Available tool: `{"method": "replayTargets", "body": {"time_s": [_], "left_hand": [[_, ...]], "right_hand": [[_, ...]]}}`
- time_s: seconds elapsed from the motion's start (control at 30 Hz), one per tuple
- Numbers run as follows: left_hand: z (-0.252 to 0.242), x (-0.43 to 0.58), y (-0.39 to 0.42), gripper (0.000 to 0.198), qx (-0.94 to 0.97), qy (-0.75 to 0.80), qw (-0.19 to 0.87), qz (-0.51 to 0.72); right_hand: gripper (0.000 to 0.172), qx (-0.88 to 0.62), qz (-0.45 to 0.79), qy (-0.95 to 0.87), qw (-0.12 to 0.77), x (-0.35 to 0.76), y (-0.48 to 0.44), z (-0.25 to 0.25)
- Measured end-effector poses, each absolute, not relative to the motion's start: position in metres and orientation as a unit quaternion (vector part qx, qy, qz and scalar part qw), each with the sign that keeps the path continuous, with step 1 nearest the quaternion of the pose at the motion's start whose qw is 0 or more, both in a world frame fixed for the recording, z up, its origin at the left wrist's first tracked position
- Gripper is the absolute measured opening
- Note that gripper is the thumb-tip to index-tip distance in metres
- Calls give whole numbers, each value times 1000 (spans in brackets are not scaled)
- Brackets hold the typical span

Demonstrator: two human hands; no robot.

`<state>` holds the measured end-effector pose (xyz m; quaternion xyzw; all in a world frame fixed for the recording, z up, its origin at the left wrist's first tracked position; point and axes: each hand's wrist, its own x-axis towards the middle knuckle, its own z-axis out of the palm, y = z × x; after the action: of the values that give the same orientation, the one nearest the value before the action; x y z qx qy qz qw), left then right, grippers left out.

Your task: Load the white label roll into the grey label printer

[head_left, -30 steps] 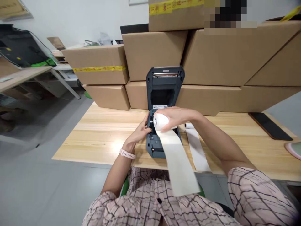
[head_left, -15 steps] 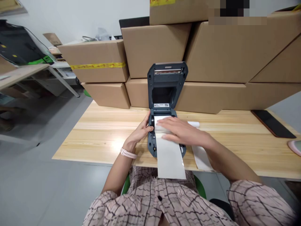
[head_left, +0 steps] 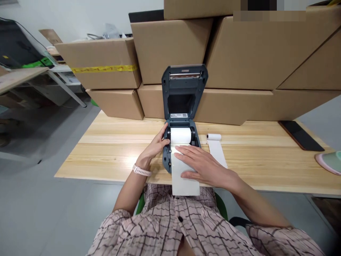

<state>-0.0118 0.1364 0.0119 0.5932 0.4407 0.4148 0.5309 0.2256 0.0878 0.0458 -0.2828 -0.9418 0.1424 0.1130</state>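
Observation:
A dark grey label printer (head_left: pixel 167 161) stands on the table with its lid (head_left: pixel 183 90) raised. Inside it sits a white label roll (head_left: pixel 181 135), and its paper strip (head_left: pixel 185 185) runs forward over the printer's front and past the table edge. My left hand (head_left: pixel 154 145) grips the printer's left side, thumb on top near the roll holder and fingers along the outside. Flat and with fingers stretched out, my right hand (head_left: pixel 198 163) lies over the strip just in front of the roll, covering the printer's front right part.
Right of the printer lies a small paper roll (head_left: pixel 214 136) with its strip unrolled. A dark phone (head_left: pixel 301 135) and a pink-rimmed green object (head_left: pixel 330 163) are at the table's right. Stacked cardboard boxes (head_left: pixel 170 49) line the back of the wooden table (head_left: pixel 106 149).
My right hand has slid from over the roll towards me along the strip, so the roll now shows. My left hand stays on the printer. The whole view has shifted slightly.

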Motion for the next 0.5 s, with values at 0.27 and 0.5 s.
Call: {"method": "replayTargets", "body": {"time_s": [0.27, 0.5], "left_hand": [[15, 12, 68, 97, 595, 529, 448, 407], [14, 15, 48, 99, 544, 518, 491, 442]], "right_hand": [[70, -244, 203, -938, 139, 249, 69, 55], [51, -380, 142, -731, 549, 267, 189, 114]]}}
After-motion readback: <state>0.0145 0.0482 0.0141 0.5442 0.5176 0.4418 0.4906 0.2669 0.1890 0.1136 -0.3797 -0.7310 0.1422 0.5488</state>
